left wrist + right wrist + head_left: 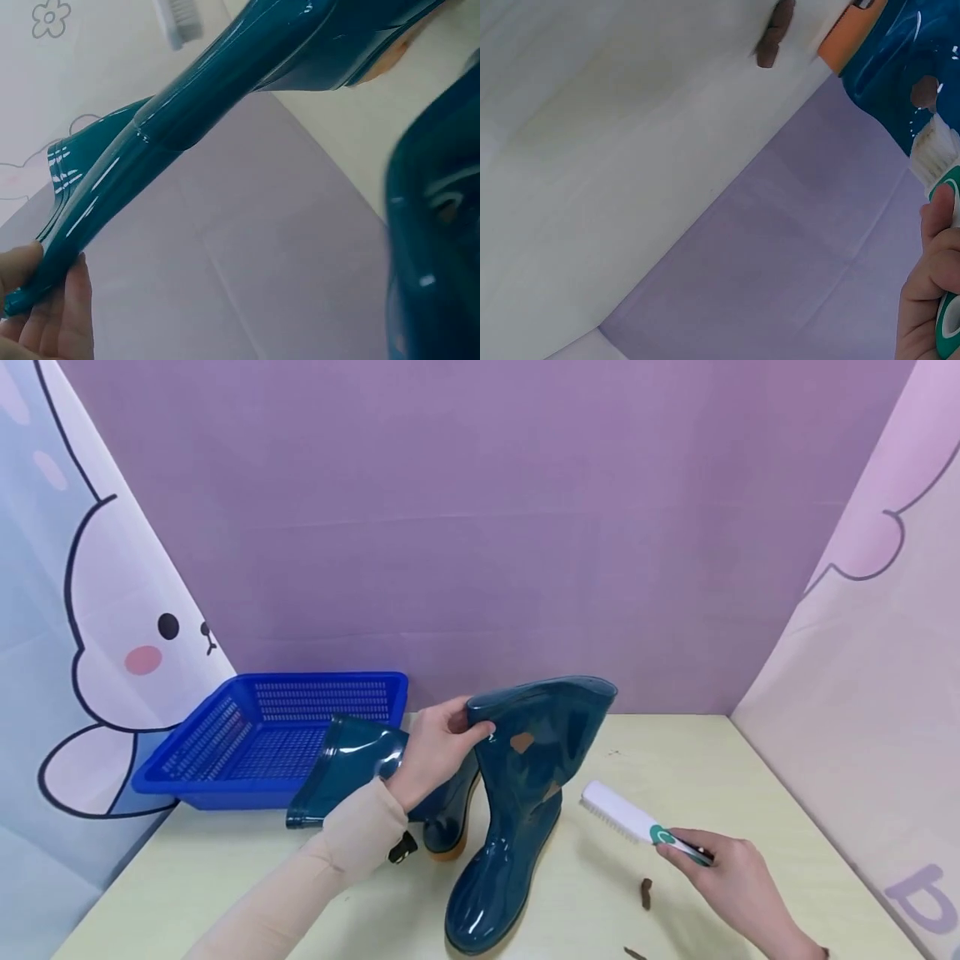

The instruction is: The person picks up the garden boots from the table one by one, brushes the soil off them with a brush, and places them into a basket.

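Note:
A glossy dark green rubber boot [504, 868] stands on the table, its shaft leaning right, with brown patches [522, 742] on it. My left hand [433, 745] pinches the boot's top edge between thumb and fingers, as the left wrist view also shows. In my right hand [738, 881] is a white and green brush [618, 810], held by its handle with bristles facing down and left. In the head view a gap separates the brush from the boot. A second green boot [363, 764] lies on its side behind my left forearm, partly hidden.
An open blue plastic basket [322, 677] sits at the back left of the pale table [675, 760]. Small brown lumps [646, 893] lie on the tabletop between the boot and my right hand. Fabric walls [487, 543] enclose the back and sides.

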Tool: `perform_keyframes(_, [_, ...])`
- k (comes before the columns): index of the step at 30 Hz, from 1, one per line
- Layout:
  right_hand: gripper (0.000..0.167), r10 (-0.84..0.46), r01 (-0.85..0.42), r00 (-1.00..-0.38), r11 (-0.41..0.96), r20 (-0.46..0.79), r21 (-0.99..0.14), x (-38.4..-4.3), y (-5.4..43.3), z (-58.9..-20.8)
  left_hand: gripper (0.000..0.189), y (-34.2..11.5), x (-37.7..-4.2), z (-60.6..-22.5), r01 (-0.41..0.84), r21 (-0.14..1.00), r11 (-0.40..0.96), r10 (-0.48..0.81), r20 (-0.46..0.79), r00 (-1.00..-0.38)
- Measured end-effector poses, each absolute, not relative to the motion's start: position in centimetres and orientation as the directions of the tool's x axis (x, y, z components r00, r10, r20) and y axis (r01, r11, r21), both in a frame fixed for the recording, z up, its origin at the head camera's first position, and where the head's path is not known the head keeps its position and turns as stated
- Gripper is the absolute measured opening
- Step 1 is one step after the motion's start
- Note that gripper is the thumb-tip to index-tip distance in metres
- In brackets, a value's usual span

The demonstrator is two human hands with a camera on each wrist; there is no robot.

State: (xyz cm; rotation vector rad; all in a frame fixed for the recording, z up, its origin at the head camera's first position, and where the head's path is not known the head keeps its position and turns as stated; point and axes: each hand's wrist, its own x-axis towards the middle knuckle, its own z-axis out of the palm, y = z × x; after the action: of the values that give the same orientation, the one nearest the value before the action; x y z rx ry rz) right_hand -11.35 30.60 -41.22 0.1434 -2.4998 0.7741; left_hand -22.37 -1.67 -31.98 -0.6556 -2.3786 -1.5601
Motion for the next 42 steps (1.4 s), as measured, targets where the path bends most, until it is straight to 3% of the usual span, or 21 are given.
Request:
perform_keyframes(9, [0.02, 0.068, -0.291, -0.833, 0.791, 0.549, -0.538, -12.4, 28.6, -39.9, 0.052, -2.1, -21.4, -32.0, 0.488, 0.834, 0.257, 0.232, 0.437, -0.869])
perform_keyframes(21, [0.02, 0.085, -0.358, -0.789, 0.741, 0.608, -0.568, -13.4, 26.9, -38.6, 0.046, -1.5, -21.3, -31.6, 0.49, 0.819, 0.298, 0.252, 0.428, -0.868])
perform_keyframes(33, [0.022, 0.099, -0.485, -0.689, 0.674, 0.718, -0.558, -14.4, 25.4, -38.6, 0.04, -1.7, -21.2, -31.4, 0.492, 0.824, 0.281, 0.241, 0.436, -0.867])
perform_keyframes(42, [0.024, 0.149, -0.566, -0.691, 0.496, 0.707, -0.658, -15.4, 22.0, -38.5, 0.04, -2.1, -21.1, -31.5, 0.48, 0.838, 0.26, 0.234, 0.427, -0.873])
